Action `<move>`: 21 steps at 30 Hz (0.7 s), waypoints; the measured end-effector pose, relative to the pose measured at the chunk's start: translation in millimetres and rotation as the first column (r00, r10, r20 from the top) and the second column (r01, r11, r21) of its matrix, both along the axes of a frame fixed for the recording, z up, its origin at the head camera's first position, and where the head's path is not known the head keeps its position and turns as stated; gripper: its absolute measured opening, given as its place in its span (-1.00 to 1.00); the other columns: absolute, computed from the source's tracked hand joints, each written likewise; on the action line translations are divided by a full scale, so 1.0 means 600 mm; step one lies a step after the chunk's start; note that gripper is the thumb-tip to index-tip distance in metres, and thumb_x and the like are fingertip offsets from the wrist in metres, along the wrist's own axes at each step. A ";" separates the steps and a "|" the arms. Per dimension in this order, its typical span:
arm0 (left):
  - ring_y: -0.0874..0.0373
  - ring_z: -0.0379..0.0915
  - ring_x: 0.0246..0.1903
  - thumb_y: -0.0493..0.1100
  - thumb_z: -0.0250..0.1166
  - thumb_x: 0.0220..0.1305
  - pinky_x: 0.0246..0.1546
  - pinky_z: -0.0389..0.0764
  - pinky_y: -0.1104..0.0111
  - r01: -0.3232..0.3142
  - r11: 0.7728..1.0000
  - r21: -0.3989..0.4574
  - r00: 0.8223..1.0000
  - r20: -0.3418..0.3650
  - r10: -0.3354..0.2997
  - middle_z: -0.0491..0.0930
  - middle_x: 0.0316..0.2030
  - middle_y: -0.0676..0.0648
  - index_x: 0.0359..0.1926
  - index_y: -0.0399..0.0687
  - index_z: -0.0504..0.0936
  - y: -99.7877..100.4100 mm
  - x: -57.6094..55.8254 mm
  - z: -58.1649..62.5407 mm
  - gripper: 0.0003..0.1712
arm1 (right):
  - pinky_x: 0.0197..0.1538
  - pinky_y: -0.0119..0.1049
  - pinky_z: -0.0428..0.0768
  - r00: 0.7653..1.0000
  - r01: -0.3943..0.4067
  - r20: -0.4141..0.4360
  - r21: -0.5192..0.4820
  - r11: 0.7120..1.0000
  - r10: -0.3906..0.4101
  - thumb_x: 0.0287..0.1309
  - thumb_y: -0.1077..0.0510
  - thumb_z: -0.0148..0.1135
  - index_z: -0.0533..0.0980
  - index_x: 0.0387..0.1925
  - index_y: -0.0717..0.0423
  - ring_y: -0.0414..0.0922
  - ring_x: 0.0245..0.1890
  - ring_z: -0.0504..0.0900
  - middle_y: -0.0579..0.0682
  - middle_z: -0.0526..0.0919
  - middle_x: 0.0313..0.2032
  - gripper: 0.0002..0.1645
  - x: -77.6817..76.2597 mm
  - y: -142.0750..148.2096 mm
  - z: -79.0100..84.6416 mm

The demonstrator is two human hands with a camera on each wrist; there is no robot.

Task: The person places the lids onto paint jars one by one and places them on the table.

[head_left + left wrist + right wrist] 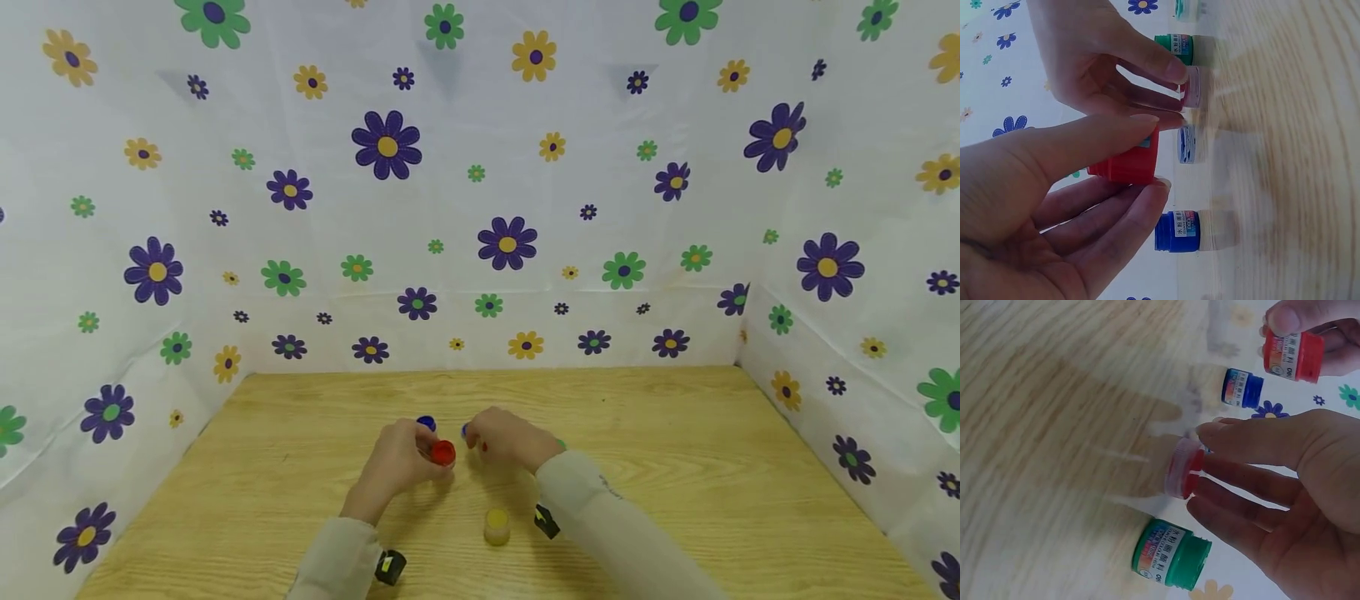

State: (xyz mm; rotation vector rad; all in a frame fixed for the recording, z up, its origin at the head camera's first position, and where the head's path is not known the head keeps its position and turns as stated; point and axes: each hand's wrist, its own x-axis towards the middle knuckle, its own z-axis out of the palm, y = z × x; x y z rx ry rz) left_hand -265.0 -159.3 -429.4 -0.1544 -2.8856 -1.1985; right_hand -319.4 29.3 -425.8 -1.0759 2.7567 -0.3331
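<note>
My left hand holds a small red paint jar between thumb and fingers, raised off the table with its mouth uncovered. To its right, my right hand reaches down with thumb and fingers spread around a red-stained clear cap. The cap lies on the table; a small gap shows beside the fingertips, so I see no firm pinch. An uncapped blue paint jar stands behind the left hand. Between the blue jar and the red cap lies a blue-stained cap. The right hand partly hides both caps in the head view.
Beyond the red cap stands an uncapped green paint jar, with a green-tinted cap past it. Nearer my body is a yellow paint jar. Flower-printed cloth walls the wooden table at the back and sides.
</note>
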 end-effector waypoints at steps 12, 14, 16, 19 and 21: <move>0.17 0.65 -0.36 -0.26 0.68 -0.10 -0.19 0.74 0.22 0.029 1.000 0.001 1.000 0.007 -0.029 0.77 -0.38 -0.02 -0.34 -0.15 0.78 0.005 0.009 0.006 -0.73 | -0.08 -0.39 0.69 0.999 -0.021 -0.037 0.020 1.000 0.022 0.25 0.34 0.39 0.74 -0.20 0.16 -0.12 -0.16 0.74 0.00 0.80 -0.19 -0.88 0.010 -0.003 -0.008; 0.18 0.65 -0.37 -0.27 0.68 -0.10 -0.21 0.75 0.23 0.037 0.999 0.009 0.999 0.013 -0.037 0.76 -0.38 -0.03 -0.33 -0.16 0.78 0.008 0.011 0.007 -0.72 | -0.08 -0.39 0.69 0.999 -0.029 -0.023 0.009 1.000 0.029 0.23 0.32 0.41 0.74 -0.20 0.17 -0.13 -0.18 0.72 0.00 0.80 -0.20 -0.89 0.013 0.001 -0.004; 0.18 0.66 -0.37 -0.28 0.68 -0.10 -0.21 0.75 0.24 0.056 0.998 0.017 0.998 0.005 -0.056 0.76 -0.39 -0.03 -0.32 -0.17 0.78 0.009 0.014 0.008 -0.71 | -0.08 -0.38 0.67 0.999 -0.040 -0.011 -0.014 0.999 0.040 0.20 0.31 0.43 0.74 -0.20 0.18 -0.15 -0.22 0.70 0.00 0.80 -0.21 -0.88 0.018 0.007 0.003; 0.18 0.69 -0.35 -0.29 0.67 -0.09 -0.20 0.75 0.24 0.092 0.995 0.042 0.996 0.002 -0.092 0.77 -0.38 -0.03 -0.29 -0.18 0.78 0.012 0.017 0.008 -0.71 | -0.10 -0.40 0.63 0.999 -0.051 0.012 -0.057 0.997 0.051 0.18 0.31 0.43 0.74 -0.19 0.19 -0.20 -0.29 0.62 0.00 0.78 -0.24 -0.86 0.028 0.023 0.018; 0.18 0.69 -0.34 -0.29 0.67 -0.08 -0.20 0.75 0.24 0.115 0.992 0.052 0.993 0.007 -0.115 0.78 -0.36 -0.03 -0.27 -0.18 0.78 0.015 0.021 0.010 -0.70 | -0.10 -0.40 0.62 0.998 -0.045 0.034 -0.092 0.995 0.048 0.19 0.31 0.43 0.73 -0.17 0.19 -0.20 -0.29 0.59 0.00 0.77 -0.24 -0.84 0.038 0.035 0.029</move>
